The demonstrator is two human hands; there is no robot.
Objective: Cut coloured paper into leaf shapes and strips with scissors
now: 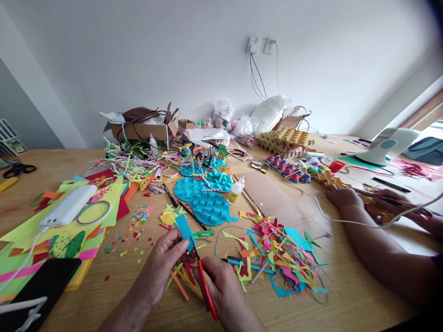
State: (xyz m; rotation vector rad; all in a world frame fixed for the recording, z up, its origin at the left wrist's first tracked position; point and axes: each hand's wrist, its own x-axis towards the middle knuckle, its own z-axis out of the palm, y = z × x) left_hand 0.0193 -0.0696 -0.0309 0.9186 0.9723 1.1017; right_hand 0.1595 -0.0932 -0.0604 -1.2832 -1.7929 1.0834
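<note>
Between the thumb and fingers of my left hand [167,258] is a small strip of blue paper [184,228], held up over the table. My right hand [221,287] grips a pair of scissors [206,289] with red handles, and their dark blades meet the lower edge of the paper. How far the blades are apart I cannot tell. Yellow and orange paper strips [180,287] lie under my hands. Just beyond are round blue paper pieces [212,208] covered with folded strips. A white glue bottle [236,192] stands beside them.
Colourful paper scraps [287,258] are heaped at the right, before a cardboard sheet [273,196]. Stacked coloured paper, a white power bank [69,205] and a black phone [44,293] lie left. A co-worker's arms [372,235] reach over an egg-carton strip, and a white cable [328,216] crosses there.
</note>
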